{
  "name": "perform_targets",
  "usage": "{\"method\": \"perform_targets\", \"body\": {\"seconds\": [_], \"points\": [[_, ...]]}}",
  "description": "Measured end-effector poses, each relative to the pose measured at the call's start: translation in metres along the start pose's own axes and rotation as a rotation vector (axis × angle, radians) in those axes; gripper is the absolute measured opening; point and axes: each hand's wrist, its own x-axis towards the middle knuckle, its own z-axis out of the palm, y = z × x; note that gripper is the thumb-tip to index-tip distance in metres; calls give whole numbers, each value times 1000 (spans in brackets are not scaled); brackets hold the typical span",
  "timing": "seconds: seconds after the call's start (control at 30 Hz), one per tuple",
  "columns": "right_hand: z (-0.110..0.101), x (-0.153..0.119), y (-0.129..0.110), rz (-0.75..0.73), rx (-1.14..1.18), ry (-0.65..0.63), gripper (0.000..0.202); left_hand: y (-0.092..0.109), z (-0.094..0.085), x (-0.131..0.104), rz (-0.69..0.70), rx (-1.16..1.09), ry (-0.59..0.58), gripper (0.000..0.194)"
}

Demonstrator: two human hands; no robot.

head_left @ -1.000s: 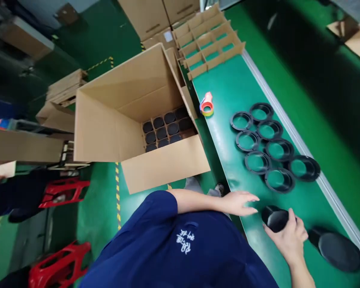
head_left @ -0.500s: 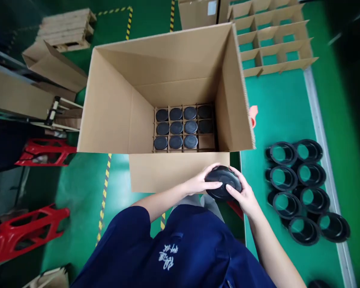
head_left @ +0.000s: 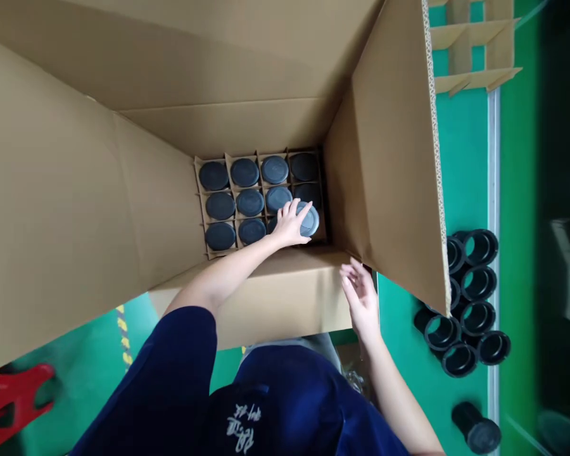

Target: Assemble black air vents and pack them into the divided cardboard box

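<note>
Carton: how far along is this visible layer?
In the carton, the far and middle rows look done, each with four black parts; the near row is partly hidden.
The left hand grips another part at the near right corner; the right hand is empty.
Open black cylinders remain outside, perhaps still to pack.

The head camera looks forward and steeply down into the box (head_left: 266,76), from close above. It catches the worktop's (head_left: 465,190) left edge.

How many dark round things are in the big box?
12: far row four, middle row four, near row three, plus one in the left hand. Any beneath are hidden.
</note>
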Motion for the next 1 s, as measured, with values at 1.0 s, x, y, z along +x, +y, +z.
{"method": "perform_targets", "body": {"seconds": [1.0], "points": [[-55,-79,127,671,-113,148,58,-78,169,80,346,306,-83,79]]}}
